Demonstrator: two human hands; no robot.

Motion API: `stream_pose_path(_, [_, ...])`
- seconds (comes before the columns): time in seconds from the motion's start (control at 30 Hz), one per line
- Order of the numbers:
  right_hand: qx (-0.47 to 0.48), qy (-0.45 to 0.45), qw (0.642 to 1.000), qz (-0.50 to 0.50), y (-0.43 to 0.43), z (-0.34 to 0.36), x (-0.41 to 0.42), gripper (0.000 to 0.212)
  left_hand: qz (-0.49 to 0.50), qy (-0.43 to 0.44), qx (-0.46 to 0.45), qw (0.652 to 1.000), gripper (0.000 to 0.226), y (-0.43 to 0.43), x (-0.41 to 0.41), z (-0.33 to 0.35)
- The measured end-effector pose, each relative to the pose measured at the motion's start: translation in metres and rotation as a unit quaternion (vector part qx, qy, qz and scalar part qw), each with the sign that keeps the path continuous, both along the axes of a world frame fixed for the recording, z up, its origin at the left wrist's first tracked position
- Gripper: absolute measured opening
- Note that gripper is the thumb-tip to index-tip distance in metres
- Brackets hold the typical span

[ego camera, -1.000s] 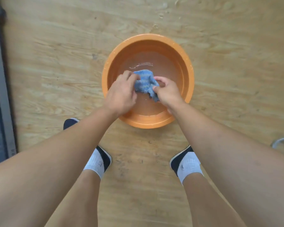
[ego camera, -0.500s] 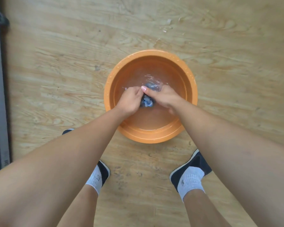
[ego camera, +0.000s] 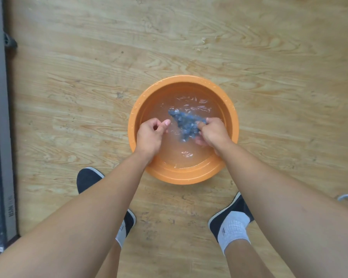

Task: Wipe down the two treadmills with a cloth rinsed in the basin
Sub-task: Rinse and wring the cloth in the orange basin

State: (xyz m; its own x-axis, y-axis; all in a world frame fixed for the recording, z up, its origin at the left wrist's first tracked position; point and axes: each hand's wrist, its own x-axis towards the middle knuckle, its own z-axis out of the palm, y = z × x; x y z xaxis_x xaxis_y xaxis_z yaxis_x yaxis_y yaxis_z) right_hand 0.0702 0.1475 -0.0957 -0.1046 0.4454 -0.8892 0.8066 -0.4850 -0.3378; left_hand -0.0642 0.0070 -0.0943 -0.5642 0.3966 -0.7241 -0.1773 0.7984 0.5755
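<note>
The right hand (ego camera: 213,134) grips the wet blue cloth (ego camera: 186,124) in the water of the orange basin (ego camera: 133,117). The left hand (ego camera: 150,136), just beside the cloth, is curled up and holds nothing.

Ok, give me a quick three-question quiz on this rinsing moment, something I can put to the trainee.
1. Which hand grips the cloth? A) left B) right C) both
2. True or false: the cloth lies outside the basin.
3. Fill in: the left hand has its fingers curled and holds ____.

Key:
1. B. The right hand alone grips the cloth.
2. False. The cloth is in the water inside the basin.
3. Nothing.
</note>
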Motion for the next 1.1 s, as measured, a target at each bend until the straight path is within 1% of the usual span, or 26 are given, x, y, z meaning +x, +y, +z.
stream_pose_path(0.07, [-0.019,0.035,0.999,-0.022,-0.007,0.005,0.002,0.020,0.005,-0.036,0.018,0.999,0.037,0.002,0.004,0.004])
stream_pose_path(0.13, [-0.041,0.085,0.996,-0.008,-0.018,0.011,0.002,0.025,0.007,-0.083,0.033,0.996,0.035,0.007,0.012,0.011])
stream_pose_path(0.2, [-0.063,0.117,0.991,0.016,-0.028,0.016,0.003,0.023,-0.004,-0.094,0.032,0.995,0.031,0.011,0.015,0.014])
stream_pose_path(0.23, [-0.067,0.125,0.990,0.010,-0.030,0.016,0.005,0.019,-0.004,-0.087,0.029,0.996,0.025,0.012,0.015,0.013])
stream_pose_path(0.27, [-0.061,0.125,0.990,-0.012,-0.033,0.015,0.009,0.017,0.005,-0.078,0.027,0.997,0.021,0.012,0.013,0.011])
stream_pose_path(0.3, [-0.041,0.113,0.992,-0.039,-0.035,0.015,0.012,0.019,0.017,-0.070,0.022,0.997,0.021,0.011,0.010,0.009])
stream_pose_path(0.33, [-0.007,0.091,0.994,-0.060,-0.037,0.011,0.015,0.023,0.031,-0.065,0.017,0.997,0.024,0.010,0.008,0.007])
stream_pose_path(0.4, [0.070,0.039,0.995,-0.055,-0.039,0.008,0.018,0.039,0.053,-0.065,0.015,0.996,0.029,0.010,0.010,0.009])
stream_pose_path(0.43, [0.092,0.022,0.994,-0.051,-0.041,0.008,0.018,0.046,0.077,-0.079,0.025,0.994,0.030,0.012,0.013,0.013])
stream_pose_path(0.5, [0.095,0.032,0.992,-0.076,-0.045,0.007,0.017,0.051,0.169,-0.132,0.056,0.975,0.027,0.018,0.018,0.016])
stream_pose_path(0.53, [0.085,0.041,0.992,-0.084,-0.047,0.007,0.014,0.047,0.222,-0.156,0.070,0.960,0.025,0.022,0.019,0.018])
stream_pose_path(0.57, [0.068,0.045,0.994,-0.068,-0.047,0.010,0.011,0.040,0.264,-0.166,0.078,0.947,0.025,0.023,0.019,0.021])
stream_pose_path(0.6, [0.048,0.043,0.998,-0.030,-0.048,0.011,0.009,0.034,0.288,-0.164,0.082,0.940,0.025,0.023,0.018,0.022])
stream_pose_path(0.63, [0.015,0.035,0.999,0.013,-0.050,0.011,0.009,0.031,0.292,-0.154,0.084,0.940,0.026,0.022,0.017,0.023])
stream_pose_path(0.67, [-0.026,0.026,0.999,0.038,-0.052,0.009,0.010,0.030,0.279,-0.138,0.083,0.947,0.028,0.019,0.016,0.025])
stream_pose_path(0.7, [-0.066,0.015,0.997,0.037,-0.053,0.009,0.011,0.027,0.249,-0.117,0.084,0.958,0.031,0.015,0.016,0.027])
stream_pose_path(0.73, [-0.094,0.011,0.995,0.005,-0.052,0.009,0.010,0.020,0.204,-0.091,0.086,0.971,0.035,0.010,0.017,0.029])
stream_pose_path(0.77, [-0.103,0.002,0.994,-0.035,-0.050,0.012,0.007,0.015,0.151,-0.062,0.087,0.983,0.039,0.004,0.019,0.031])
stream_pose_path(0.8, [-0.095,-0.004,0.993,-0.074,-0.045,0.014,0.004,0.018,0.093,-0.037,0.085,0.991,0.044,-0.001,0.020,0.032])
stream_pose_path(0.83, [-0.075,-0.005,0.993,-0.090,-0.040,0.016,0.000,0.021,0.041,-0.021,0.080,0.996,0.048,-0.004,0.022,0.033])
stream_pose_path(0.9, [-0.049,0.010,0.997,-0.063,-0.031,0.022,-0.009,0.035,-0.022,-0.012,0.062,0.998,0.046,-0.009,0.026,0.033])
stream_pose_path(0.93, [-0.044,0.019,0.998,-0.039,-0.028,0.022,-0.014,0.042,-0.038,-0.011,0.051,0.998,0.043,-0.010,0.028,0.034])
stream_pose_path(0.97, [-0.045,0.026,0.999,-0.011,-0.027,0.021,-0.020,0.042,-0.043,-0.007,0.043,0.998,0.041,-0.011,0.030,0.035])
stream_pose_path(1.03, [-0.020,0.034,0.999,0.014,-0.027,0.019,-0.032,0.025,-0.016,-0.004,0.032,0.999,0.039,-0.011,0.033,0.035])
stream_pose_path(1.07, [0.008,0.041,0.999,-0.001,-0.025,0.017,-0.037,0.018,0.011,-0.001,0.024,1.000,0.036,-0.012,0.035,0.034])
stream_pose_path(1.1, [0.039,0.047,0.998,-0.028,-0.021,0.016,-0.041,0.017,0.046,0.007,0.017,0.999,0.033,-0.013,0.035,0.033])
